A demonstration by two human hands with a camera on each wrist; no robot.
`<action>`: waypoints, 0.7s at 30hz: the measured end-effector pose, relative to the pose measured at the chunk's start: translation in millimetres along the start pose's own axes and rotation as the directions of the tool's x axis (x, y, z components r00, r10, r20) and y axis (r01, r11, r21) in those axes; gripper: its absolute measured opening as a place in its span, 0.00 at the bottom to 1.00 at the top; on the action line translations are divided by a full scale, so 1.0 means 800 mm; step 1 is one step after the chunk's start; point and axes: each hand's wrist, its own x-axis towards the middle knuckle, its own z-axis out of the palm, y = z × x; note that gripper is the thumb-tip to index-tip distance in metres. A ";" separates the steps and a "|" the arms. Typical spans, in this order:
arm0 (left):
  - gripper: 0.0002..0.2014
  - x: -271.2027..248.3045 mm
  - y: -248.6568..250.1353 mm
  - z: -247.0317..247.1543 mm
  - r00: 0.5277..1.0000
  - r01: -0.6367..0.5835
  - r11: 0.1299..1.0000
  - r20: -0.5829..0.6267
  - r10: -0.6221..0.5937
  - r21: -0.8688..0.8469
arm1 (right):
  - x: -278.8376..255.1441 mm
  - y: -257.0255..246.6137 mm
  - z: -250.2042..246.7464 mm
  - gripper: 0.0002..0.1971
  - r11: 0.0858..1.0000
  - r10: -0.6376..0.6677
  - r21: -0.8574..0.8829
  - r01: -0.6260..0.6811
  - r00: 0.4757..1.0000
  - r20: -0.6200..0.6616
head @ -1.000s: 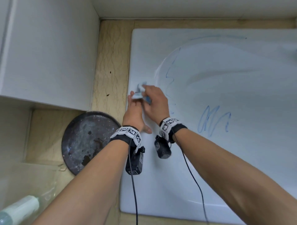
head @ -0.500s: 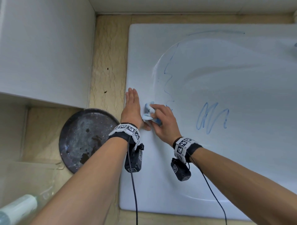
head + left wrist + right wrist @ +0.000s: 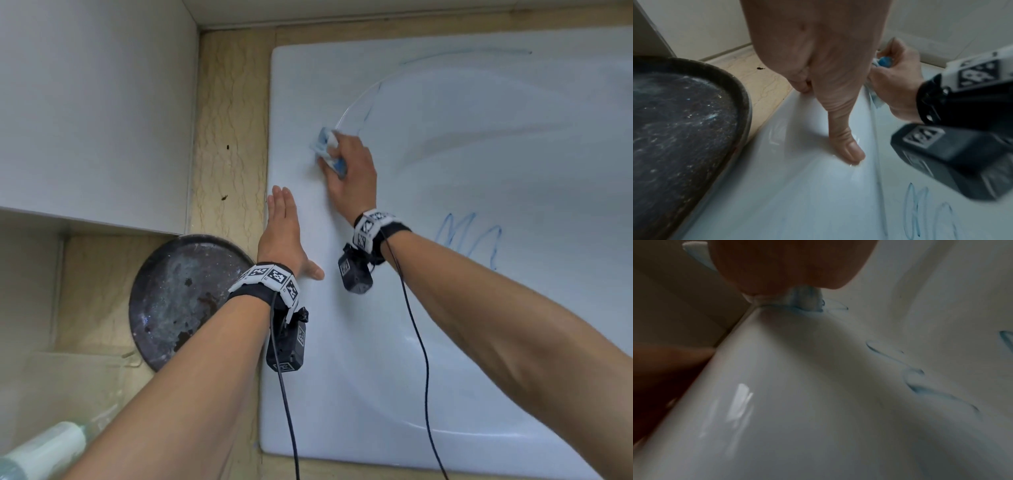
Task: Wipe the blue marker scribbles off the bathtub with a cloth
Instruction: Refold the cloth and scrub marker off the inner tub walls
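Observation:
The white bathtub (image 3: 359, 377) fills the right of the head view. My right hand (image 3: 346, 164) grips a white cloth (image 3: 325, 144) stained blue and presses it on the tub's rim near the curved inner edge. Thin blue marker lines (image 3: 368, 109) run just beyond the cloth, and a long stroke (image 3: 466, 54) lies at the far rim. A larger blue scribble (image 3: 469, 240) sits inside the tub to the right of my right wrist. My left hand (image 3: 284, 219) lies flat on the rim's left edge, fingers straight, thumb (image 3: 849, 149) pressed on the enamel.
A round dark metal pan (image 3: 181, 298) lies on the beige marble ledge (image 3: 229, 137) left of the tub. A white cabinet (image 3: 92, 109) stands at the upper left. A pale bottle (image 3: 37, 452) shows at the bottom left corner.
My right hand has carried the cloth away from me along the rim, from beside my left wrist to a spot beyond my left fingertips. The left hand has stayed flat on the rim.

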 end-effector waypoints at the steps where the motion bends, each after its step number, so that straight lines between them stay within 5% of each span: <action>1: 0.84 -0.001 0.001 0.000 1.000 0.004 1.000 0.006 -0.004 0.014 | 0.014 0.006 0.003 0.12 1.000 -0.011 -0.015 0.011 1.000 -0.020; 9: 0.84 -0.008 0.011 -0.015 0.998 0.033 0.994 0.053 -0.038 0.103 | 0.048 0.012 -0.027 0.07 0.998 -0.058 0.026 0.056 0.994 0.094; 13: 0.81 0.010 0.039 -0.037 1.000 -0.002 0.992 -0.015 0.004 0.123 | 0.103 0.056 -0.108 0.12 0.996 0.038 -0.070 -0.049 0.986 -0.160; 16: 0.76 0.044 0.070 -0.053 0.999 -0.034 0.990 -0.009 0.035 0.139 | 0.150 0.113 -0.190 0.09 0.959 0.176 -0.128 -0.254 0.885 -0.431; 18: 0.74 0.062 0.081 -0.059 0.999 -0.041 0.983 -0.002 0.041 0.176 | 0.175 0.152 -0.246 0.07 0.928 0.210 -0.127 -0.351 0.772 -0.600; 21: 0.73 0.070 0.084 -0.064 0.999 -0.053 0.970 0.011 0.051 0.239 | 0.193 0.206 -0.296 0.07 0.854 0.318 -0.080 -0.513 0.638 -0.701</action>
